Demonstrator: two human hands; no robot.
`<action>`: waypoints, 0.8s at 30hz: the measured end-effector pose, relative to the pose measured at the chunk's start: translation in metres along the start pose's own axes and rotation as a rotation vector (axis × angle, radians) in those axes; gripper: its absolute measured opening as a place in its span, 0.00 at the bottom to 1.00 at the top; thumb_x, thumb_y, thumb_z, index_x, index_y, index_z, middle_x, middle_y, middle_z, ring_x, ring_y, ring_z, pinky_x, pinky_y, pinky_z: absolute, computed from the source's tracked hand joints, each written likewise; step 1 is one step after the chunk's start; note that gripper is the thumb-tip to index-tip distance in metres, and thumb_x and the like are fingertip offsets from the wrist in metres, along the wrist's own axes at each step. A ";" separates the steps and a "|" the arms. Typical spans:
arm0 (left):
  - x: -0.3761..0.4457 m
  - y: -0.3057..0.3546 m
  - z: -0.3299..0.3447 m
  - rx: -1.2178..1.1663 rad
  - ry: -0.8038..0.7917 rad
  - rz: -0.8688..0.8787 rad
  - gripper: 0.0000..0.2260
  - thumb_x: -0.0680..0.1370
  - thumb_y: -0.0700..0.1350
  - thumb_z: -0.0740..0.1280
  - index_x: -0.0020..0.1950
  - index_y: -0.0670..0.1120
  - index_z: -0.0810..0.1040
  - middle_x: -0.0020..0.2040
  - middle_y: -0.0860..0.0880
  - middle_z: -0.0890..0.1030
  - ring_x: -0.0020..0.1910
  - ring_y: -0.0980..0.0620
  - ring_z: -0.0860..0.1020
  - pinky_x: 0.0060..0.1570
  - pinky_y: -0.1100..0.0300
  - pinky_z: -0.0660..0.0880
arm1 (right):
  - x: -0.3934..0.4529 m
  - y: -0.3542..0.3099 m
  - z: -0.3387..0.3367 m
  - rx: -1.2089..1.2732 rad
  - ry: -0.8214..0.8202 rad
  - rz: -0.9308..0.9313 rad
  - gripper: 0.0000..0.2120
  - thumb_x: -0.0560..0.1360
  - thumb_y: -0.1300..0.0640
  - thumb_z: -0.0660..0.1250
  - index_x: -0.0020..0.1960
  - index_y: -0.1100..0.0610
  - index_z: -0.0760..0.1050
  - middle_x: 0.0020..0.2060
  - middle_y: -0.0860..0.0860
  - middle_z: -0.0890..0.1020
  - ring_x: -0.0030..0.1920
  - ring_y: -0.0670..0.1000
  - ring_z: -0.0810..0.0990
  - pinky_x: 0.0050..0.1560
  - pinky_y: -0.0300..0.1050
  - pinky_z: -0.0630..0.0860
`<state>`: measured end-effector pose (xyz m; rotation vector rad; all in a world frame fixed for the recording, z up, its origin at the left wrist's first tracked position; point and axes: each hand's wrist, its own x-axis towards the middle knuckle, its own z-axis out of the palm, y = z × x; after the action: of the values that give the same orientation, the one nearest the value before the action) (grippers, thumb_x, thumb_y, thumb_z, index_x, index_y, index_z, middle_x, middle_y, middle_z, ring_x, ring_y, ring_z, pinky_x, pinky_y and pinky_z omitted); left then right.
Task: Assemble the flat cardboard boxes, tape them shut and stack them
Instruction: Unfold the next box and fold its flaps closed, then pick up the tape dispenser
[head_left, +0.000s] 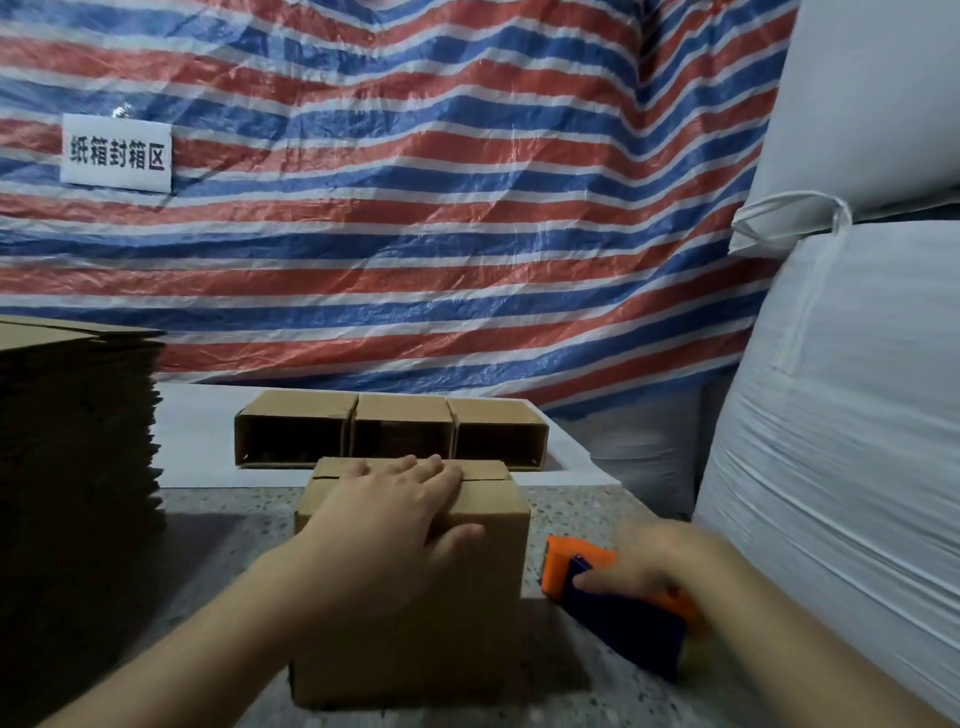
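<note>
The striped tarp (415, 208) backs our speckled desk (571, 691). The flat-carton stack (78, 441) is cut off at left. Our left hand (395, 499) lies spread on the cardboard box (415, 597) — our blurred right hand (649, 566) grips the tape dispenser (618, 613).

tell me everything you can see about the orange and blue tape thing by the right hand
The tape dispenser looks like plastic: an orange front and upper frame over a dark blue body. It lies low on the speckled grey tabletop, just right of the closed cardboard box, its orange end toward that box. The right hand curls over its top, fingers on the blue side. Motion blur hides the tape roll and blade.
</note>
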<state>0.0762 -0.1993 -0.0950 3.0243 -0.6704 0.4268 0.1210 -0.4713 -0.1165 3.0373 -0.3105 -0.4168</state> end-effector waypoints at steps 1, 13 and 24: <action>0.000 0.001 -0.001 0.005 -0.005 -0.001 0.32 0.78 0.69 0.48 0.79 0.59 0.50 0.80 0.56 0.55 0.79 0.53 0.54 0.77 0.45 0.52 | 0.002 0.000 0.008 -0.022 0.031 0.011 0.36 0.73 0.28 0.64 0.70 0.53 0.73 0.62 0.52 0.79 0.55 0.52 0.78 0.57 0.46 0.75; -0.001 0.004 -0.003 0.035 -0.008 0.002 0.31 0.79 0.68 0.48 0.80 0.57 0.51 0.80 0.55 0.55 0.79 0.52 0.54 0.77 0.44 0.53 | 0.019 0.007 0.065 0.193 0.275 0.058 0.21 0.75 0.31 0.62 0.52 0.48 0.76 0.40 0.45 0.78 0.41 0.46 0.79 0.37 0.41 0.73; 0.003 -0.002 0.006 -0.035 -0.003 0.007 0.33 0.78 0.71 0.44 0.79 0.57 0.53 0.80 0.55 0.56 0.79 0.52 0.53 0.76 0.43 0.49 | -0.032 -0.019 -0.086 1.014 0.617 -0.352 0.22 0.77 0.38 0.66 0.42 0.57 0.80 0.28 0.49 0.84 0.30 0.47 0.82 0.33 0.43 0.74</action>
<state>0.0814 -0.1991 -0.0994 2.9914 -0.6808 0.4066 0.1178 -0.4434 -0.0270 3.9235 0.1116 0.9792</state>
